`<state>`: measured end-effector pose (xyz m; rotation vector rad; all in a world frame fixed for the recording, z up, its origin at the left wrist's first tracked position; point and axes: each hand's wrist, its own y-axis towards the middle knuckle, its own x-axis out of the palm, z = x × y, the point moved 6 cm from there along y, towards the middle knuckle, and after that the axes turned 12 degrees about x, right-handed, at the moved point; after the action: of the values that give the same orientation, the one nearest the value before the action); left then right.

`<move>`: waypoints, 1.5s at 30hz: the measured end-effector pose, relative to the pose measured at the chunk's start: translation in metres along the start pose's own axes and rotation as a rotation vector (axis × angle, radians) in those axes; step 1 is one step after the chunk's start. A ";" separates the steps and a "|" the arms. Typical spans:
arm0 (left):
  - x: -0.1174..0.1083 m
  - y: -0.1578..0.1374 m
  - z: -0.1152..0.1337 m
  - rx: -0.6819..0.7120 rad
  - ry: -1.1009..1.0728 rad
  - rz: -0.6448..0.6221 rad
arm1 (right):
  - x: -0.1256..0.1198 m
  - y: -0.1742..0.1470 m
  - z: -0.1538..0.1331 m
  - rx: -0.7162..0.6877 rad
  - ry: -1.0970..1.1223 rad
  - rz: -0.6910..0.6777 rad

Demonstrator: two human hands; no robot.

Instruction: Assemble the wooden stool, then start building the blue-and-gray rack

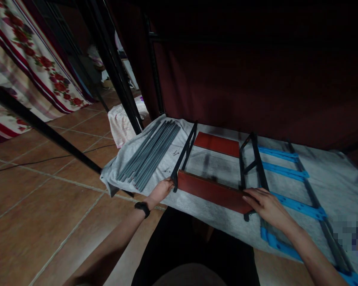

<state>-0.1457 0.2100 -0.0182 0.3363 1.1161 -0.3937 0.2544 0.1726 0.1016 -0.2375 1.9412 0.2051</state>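
Note:
A red-brown board stands on its long edge between a black metal side frame on the left and a second black side frame on the right. My left hand pinches the near end of the left frame, beside the board's left end. Over the board's right end, by the right frame, my right hand is closed with thumb and fingers at the edge; part of its grip is hidden. Behind, a second red-brown board lies between the same two frames.
Grey rods lie bundled on the grey cloth at left, with small screws near them. To the right is a ladder-like piece with blue crossbars. Black poles and a dark red fabric wall border the spot.

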 end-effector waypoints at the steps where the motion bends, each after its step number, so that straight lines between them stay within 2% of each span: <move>1: 0.001 0.000 0.000 -0.009 0.004 0.001 | 0.000 0.000 0.000 0.001 -0.003 0.004; 7: 0.001 0.001 0.000 -0.038 0.010 0.019 | -0.003 -0.001 -0.004 -0.005 -0.012 0.024; 16: 0.001 -0.002 0.002 -0.017 -0.001 0.047 | 0.000 -0.001 -0.001 0.019 -0.030 -0.015; 45: 0.002 0.000 0.000 -0.020 0.013 0.023 | -0.002 -0.001 -0.003 0.008 -0.026 0.003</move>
<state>-0.1446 0.2091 -0.0203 0.3344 1.1274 -0.3599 0.2522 0.1712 0.1046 -0.2256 1.9159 0.2018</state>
